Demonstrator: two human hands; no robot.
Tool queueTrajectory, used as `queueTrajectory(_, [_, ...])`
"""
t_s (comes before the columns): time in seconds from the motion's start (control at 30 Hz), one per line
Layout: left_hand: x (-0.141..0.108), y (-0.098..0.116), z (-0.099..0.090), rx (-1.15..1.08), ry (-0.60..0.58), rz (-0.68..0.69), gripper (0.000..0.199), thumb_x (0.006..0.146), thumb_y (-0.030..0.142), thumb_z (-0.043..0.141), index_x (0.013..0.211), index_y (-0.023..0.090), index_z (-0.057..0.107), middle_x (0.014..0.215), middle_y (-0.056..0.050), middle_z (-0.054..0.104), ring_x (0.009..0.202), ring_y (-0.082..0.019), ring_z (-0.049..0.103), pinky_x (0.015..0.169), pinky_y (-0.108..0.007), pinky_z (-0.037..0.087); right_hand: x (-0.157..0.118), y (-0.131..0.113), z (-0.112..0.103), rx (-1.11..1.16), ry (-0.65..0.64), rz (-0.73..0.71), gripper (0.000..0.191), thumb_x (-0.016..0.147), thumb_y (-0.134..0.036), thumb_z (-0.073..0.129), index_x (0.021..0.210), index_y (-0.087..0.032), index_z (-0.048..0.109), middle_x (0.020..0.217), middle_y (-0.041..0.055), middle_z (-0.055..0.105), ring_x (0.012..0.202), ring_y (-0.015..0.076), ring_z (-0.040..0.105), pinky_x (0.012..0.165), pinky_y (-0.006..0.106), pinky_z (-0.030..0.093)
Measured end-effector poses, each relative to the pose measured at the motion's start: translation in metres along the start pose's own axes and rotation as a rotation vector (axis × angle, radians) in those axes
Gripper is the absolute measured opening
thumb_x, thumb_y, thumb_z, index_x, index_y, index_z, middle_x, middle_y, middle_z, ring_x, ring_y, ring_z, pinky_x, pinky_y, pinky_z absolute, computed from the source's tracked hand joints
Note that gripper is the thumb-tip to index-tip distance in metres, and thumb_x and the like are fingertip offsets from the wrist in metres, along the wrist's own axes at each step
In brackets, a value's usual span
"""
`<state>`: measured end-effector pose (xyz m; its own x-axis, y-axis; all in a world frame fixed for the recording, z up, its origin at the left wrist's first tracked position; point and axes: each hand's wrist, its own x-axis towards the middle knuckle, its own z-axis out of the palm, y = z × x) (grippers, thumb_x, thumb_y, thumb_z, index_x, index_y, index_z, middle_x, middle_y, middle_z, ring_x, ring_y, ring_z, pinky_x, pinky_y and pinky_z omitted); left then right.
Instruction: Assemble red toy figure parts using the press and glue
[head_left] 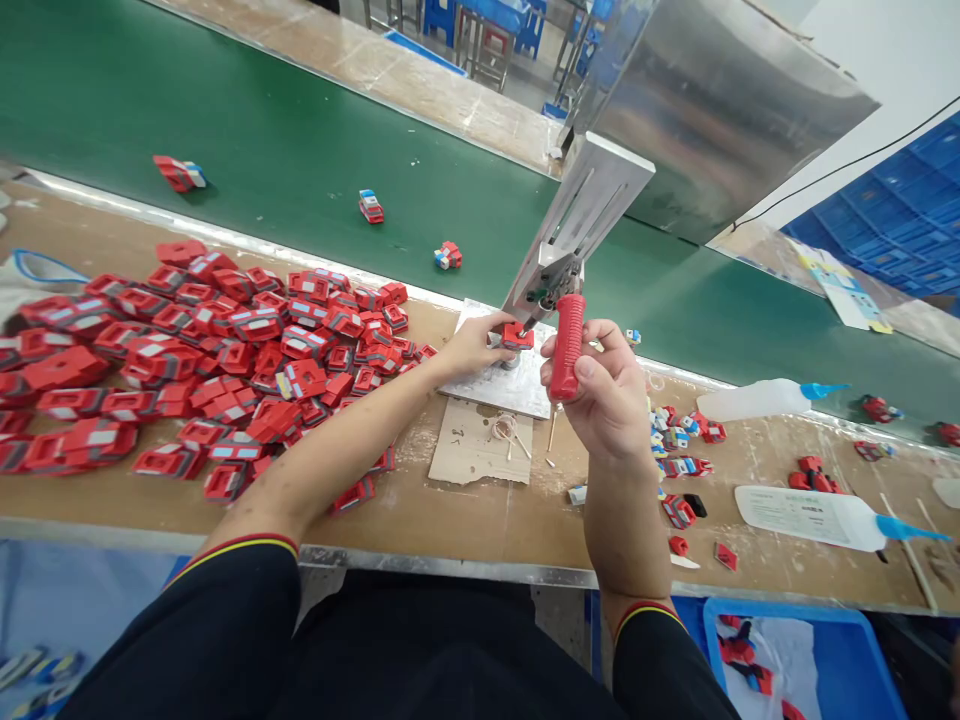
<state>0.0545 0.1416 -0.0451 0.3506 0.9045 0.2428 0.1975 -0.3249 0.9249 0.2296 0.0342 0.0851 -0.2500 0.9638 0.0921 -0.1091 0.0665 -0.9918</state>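
My left hand (472,350) pinches a small red toy car body (517,336) under the metal press, above its silver base plate (529,395). The fingertips partly cover that piece. My right hand (611,385) is closed around the upright red ribbed lever handle (568,345) of the toggle clamp on the press. A slotted metal bracket (581,205) rises behind the clamp. Whether the clamp tip touches the toy car body, I cannot tell. Just in front of the base plate lies a piece of cardboard (465,445) with cotton swabs and a rubber band.
A large heap of red toy car bodies (247,350) covers the bench at left. Beyond runs a green conveyor belt (300,150) carrying several toy cars. Two white squeeze bottles (806,515) with blue tips lie at right, near small parts. A blue bin (832,640) sits below.
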Motion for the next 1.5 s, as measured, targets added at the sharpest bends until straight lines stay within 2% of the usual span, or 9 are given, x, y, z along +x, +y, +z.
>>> queueTrajectory(0.3, [0.002,-0.003,0.002,-0.002,-0.005,-0.008,0.049,0.078,0.017,0.083,0.127,0.019,0.072,0.124,-0.008,0.081,0.113,-0.027,0.076,0.103,-0.042,0.06,-0.002,0.007,0.001,-0.023,0.004,0.044,0.062,0.073,-0.059,0.091,0.091,-0.029,0.041,0.087,-0.0003,0.074,0.071,0.0176,0.074,0.046,0.025,0.047])
queueTrajectory(0.4, [0.001,-0.005,0.002,0.002,0.002,-0.017,0.05,0.079,0.017,0.084,0.127,0.021,0.073,0.123,-0.007,0.082,0.112,-0.027,0.076,0.099,-0.041,0.061,-0.005,0.011,-0.001,-0.071,-0.025,0.092,0.062,0.077,-0.058,0.09,0.087,-0.029,0.037,0.083,-0.0006,0.075,0.069,0.0184,0.076,0.047,0.026,0.052])
queueTrajectory(0.63, [-0.001,-0.004,0.001,0.033,-0.008,-0.016,0.045,0.08,0.015,0.078,0.125,0.02,0.074,0.114,-0.006,0.082,0.105,-0.024,0.076,0.08,-0.033,0.057,0.01,0.066,-0.006,-0.242,0.038,0.032,0.065,0.081,-0.068,0.085,0.075,-0.026,0.036,0.097,0.005,0.076,0.065,0.0126,0.074,0.051,0.025,0.056])
queueTrajectory(0.77, [0.0,-0.001,-0.001,0.04,-0.04,-0.001,0.042,0.08,0.016,0.076,0.121,0.02,0.074,0.114,-0.006,0.082,0.108,-0.025,0.076,0.079,-0.033,0.057,0.019,0.074,-0.01,-0.234,0.034,0.036,0.068,0.079,-0.072,0.085,0.074,-0.025,0.035,0.092,0.0023,0.076,0.058,0.0106,0.072,0.049,0.023,0.053])
queueTrajectory(1.0, [0.002,-0.002,-0.003,0.025,-0.042,0.011,0.046,0.078,0.015,0.079,0.124,0.022,0.072,0.12,-0.006,0.082,0.115,-0.026,0.076,0.092,-0.038,0.06,0.006,0.053,-0.005,-0.23,0.062,0.024,0.066,0.072,-0.064,0.092,0.074,-0.026,0.039,0.08,-0.0013,0.076,0.056,0.013,0.071,0.049,0.026,0.053])
queueTrajectory(1.17, [0.006,-0.001,-0.002,0.009,-0.043,0.009,0.047,0.076,0.012,0.083,0.12,0.021,0.073,0.119,-0.006,0.082,0.113,-0.026,0.077,0.102,-0.042,0.06,-0.018,-0.001,0.001,-0.176,0.07,-0.033,0.063,0.081,-0.067,0.084,0.081,-0.029,0.034,0.069,-0.0036,0.07,0.052,0.0163,0.069,0.045,0.03,0.051])
queueTrajectory(1.27, [0.007,-0.001,-0.001,-0.006,-0.04,0.012,0.046,0.076,0.012,0.083,0.121,0.02,0.073,0.12,-0.007,0.082,0.115,-0.027,0.077,0.106,-0.044,0.059,-0.02,-0.027,0.005,-0.157,0.109,-0.053,0.061,0.082,-0.068,0.084,0.083,-0.03,0.037,0.066,-0.006,0.066,0.05,0.014,0.065,0.042,0.028,0.047])
queueTrajectory(1.37, [0.007,-0.002,0.0,-0.037,-0.031,0.014,0.047,0.077,0.011,0.083,0.121,0.019,0.072,0.123,-0.009,0.081,0.115,-0.027,0.077,0.108,-0.046,0.059,-0.015,-0.033,0.008,-0.144,0.13,-0.048,0.064,0.077,-0.071,0.087,0.083,-0.03,0.039,0.064,-0.0068,0.064,0.047,0.0125,0.061,0.041,0.027,0.044])
queueTrajectory(1.5, [0.007,-0.004,0.001,-0.055,-0.039,0.014,0.046,0.076,0.01,0.082,0.12,0.019,0.073,0.12,-0.008,0.082,0.112,-0.027,0.077,0.107,-0.045,0.06,-0.015,-0.023,0.006,-0.15,0.106,0.002,0.066,0.075,-0.072,0.087,0.084,-0.03,0.037,0.065,-0.0061,0.065,0.049,0.0143,0.063,0.041,0.028,0.045])
